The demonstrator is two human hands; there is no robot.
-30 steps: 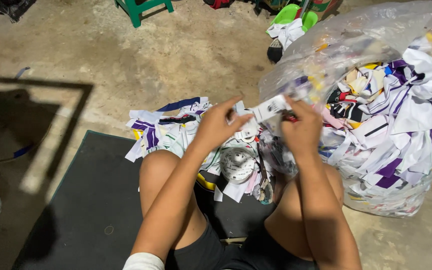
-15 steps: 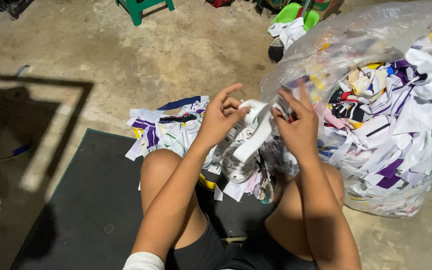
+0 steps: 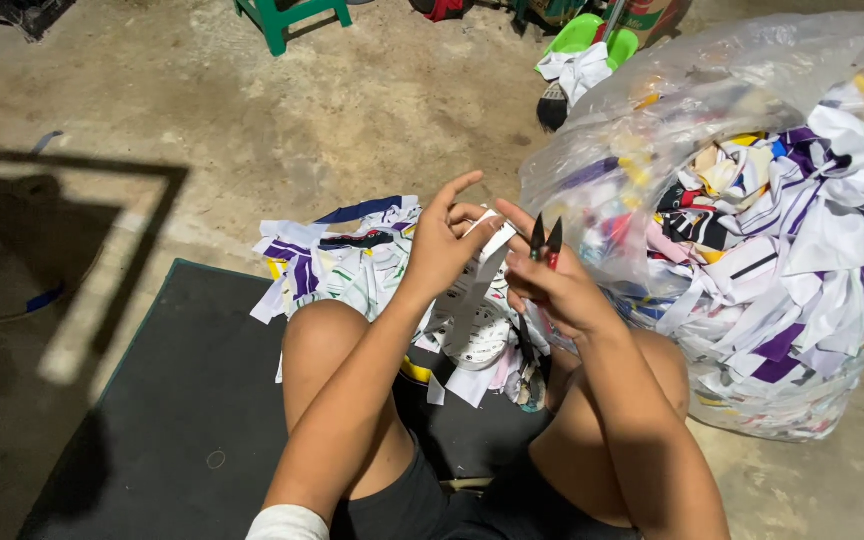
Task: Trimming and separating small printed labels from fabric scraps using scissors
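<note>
Since the earlier frame, both hands have drawn closer together in front of the knees, and the white fabric strip (image 3: 474,300) now hangs down between them rather than being stretched across.

Item in hand: the strip is a narrow white piece with dark printed marks. Its upper end is pinched at the left hand (image 3: 447,245), between thumb and middle fingers, while the index finger stands up free. Its lower end trails toward the lap and the heap below.

Right hand (image 3: 557,285): fingers are closed around a small pair of thread snips (image 3: 546,240). The two dark blades point upward, slightly apart at the tips, just beside the top of the strip. Whether a blade touches the fabric cannot be told.

Step in hand, as judged: trimming or checking the strip's upper edge, with the piece held ready and no cut visibly under way. The next move would call for a steady pinch by the left hand and careful aim of the blade tips, since the left fingertips sit close to them.

Surroundings: a heap of cut fabric pieces (image 3: 337,260), white with purple, green and navy, lies on the floor ahead of the knees. A dark mat (image 3: 182,420) lies under the seated person. A large clear plastic bag (image 3: 782,220) stuffed with similar scraps stands to the right, touching the right knee. A green stool (image 3: 287,18) and a green dustpan (image 3: 582,35) sit well apart on the concrete floor (image 3: 252,110).
</note>
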